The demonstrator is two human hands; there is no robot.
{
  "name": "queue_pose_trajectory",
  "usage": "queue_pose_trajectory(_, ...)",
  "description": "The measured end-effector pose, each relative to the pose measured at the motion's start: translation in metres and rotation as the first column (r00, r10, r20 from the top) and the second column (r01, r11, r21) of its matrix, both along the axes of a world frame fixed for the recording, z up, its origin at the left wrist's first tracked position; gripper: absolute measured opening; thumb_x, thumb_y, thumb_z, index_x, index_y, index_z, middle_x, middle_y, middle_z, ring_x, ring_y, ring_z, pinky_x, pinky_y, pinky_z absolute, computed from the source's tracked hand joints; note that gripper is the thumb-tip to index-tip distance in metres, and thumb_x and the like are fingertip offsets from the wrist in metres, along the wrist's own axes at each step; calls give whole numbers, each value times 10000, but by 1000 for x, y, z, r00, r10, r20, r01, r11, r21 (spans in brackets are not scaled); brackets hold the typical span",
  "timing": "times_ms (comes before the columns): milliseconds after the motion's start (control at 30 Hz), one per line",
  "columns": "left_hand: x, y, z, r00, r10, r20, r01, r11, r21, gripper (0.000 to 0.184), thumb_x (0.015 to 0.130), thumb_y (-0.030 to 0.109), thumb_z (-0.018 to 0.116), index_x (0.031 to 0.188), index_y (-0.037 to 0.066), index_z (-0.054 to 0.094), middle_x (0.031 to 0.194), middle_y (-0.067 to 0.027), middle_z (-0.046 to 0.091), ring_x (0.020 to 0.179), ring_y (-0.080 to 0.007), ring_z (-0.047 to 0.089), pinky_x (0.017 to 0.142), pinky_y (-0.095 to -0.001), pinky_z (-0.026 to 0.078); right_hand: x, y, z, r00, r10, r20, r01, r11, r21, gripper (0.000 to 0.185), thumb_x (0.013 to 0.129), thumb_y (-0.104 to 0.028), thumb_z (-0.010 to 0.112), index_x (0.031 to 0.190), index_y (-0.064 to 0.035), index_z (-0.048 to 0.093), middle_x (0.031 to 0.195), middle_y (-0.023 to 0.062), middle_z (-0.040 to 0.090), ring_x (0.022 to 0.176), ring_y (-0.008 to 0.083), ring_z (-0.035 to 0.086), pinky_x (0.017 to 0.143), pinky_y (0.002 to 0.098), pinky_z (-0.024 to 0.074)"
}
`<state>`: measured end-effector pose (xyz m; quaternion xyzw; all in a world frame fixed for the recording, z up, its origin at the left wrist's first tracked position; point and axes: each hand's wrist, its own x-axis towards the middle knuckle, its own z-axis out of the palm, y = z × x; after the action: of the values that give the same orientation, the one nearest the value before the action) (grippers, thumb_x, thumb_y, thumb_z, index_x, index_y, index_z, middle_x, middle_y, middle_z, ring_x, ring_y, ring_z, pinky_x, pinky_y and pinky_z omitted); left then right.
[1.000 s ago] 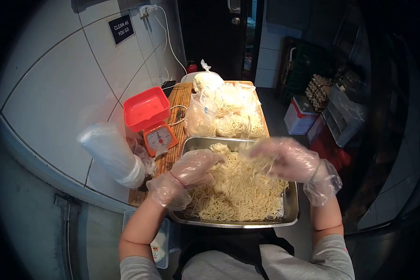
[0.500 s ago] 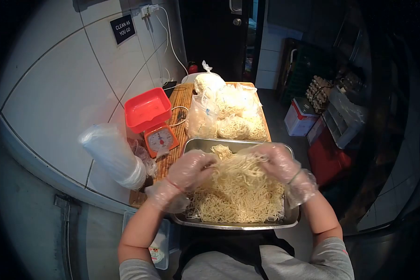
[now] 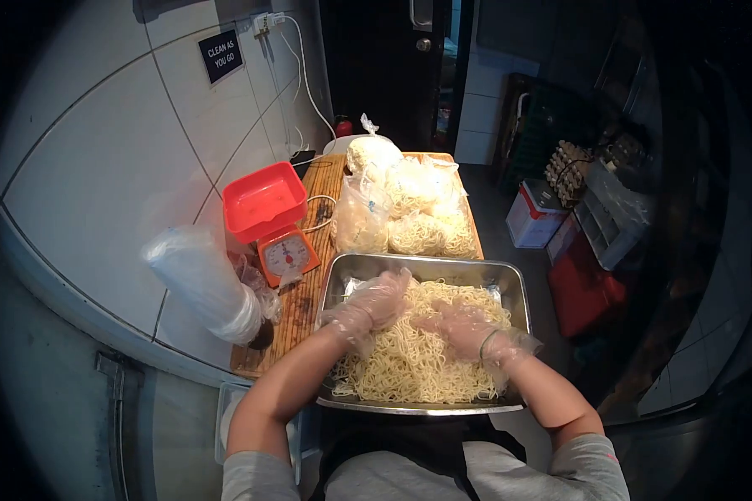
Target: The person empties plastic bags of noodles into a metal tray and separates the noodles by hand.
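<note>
A heap of pale yellow noodles (image 3: 418, 363) fills most of a deep metal tray (image 3: 522, 296). Over the heap's upper left part lies my left hand (image 3: 372, 302), in a clear plastic glove, its fingers stretched toward the middle. My right hand (image 3: 466, 331), gloved the same way with a band at the wrist, rests on the right side of the noodles, fingers pointing left and apart. Both hands touch the noodles; some fingertips are partly hidden among the strands. No lifted bunch shows between them.
Plastic bags of noodles (image 3: 418, 200) stand behind the tray on a wooden table (image 3: 297, 321). To the left are an orange scale (image 3: 287, 253) with a red pan (image 3: 265, 200) and a roll of plastic bags (image 3: 205, 280). Egg trays (image 3: 568, 171) and boxes stand at the right.
The bunch of noodles held up between both hands is down on the heap. My hands have lowered; the right one moved left, and the fingers have opened out.
</note>
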<state>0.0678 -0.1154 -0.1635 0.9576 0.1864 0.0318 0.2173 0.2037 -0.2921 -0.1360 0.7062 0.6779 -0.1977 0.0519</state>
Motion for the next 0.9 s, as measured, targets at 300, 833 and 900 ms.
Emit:
queue_pose_trajectory(300, 4, 6, -12, 991, -86, -100, 101, 982, 157, 321, 874, 365, 634, 933, 50, 661, 958, -199, 663, 891, -402, 639, 782, -484, 507, 6, 7, -19, 983, -77, -167, 101, 984, 144, 723, 673, -70, 725, 1356, -249, 569, 1475, 169, 439, 1343, 386, 433, 1112, 456, 364)
queue_pose_trajectory(833, -29, 40, -6, 959, 2, 283, 55, 980, -192, 334, 748, 206, 722, 1032, 35, 677, 1000, -171, 623, 952, -357, 616, 845, -415, 493, 6, 47, -21, 984, -110, -141, 145, 951, 271, 494, 721, -152, 679, 1208, -173, 598, 1199, 97, 564, 1086, 374, 560, 888, 527, 475)
queue_pose_trajectory(900, -30, 41, -11, 959, 17, 284, 45, 977, -211, 333, 755, 210, 734, 1040, 47, 677, 993, -163, 617, 949, -360, 614, 838, -422, 491, 10, 53, -19, 983, -118, -143, 149, 961, 233, 511, 713, -153, 692, 1214, -177, 594, 1228, 98, 558, 1089, 384, 550, 885, 539, 471)
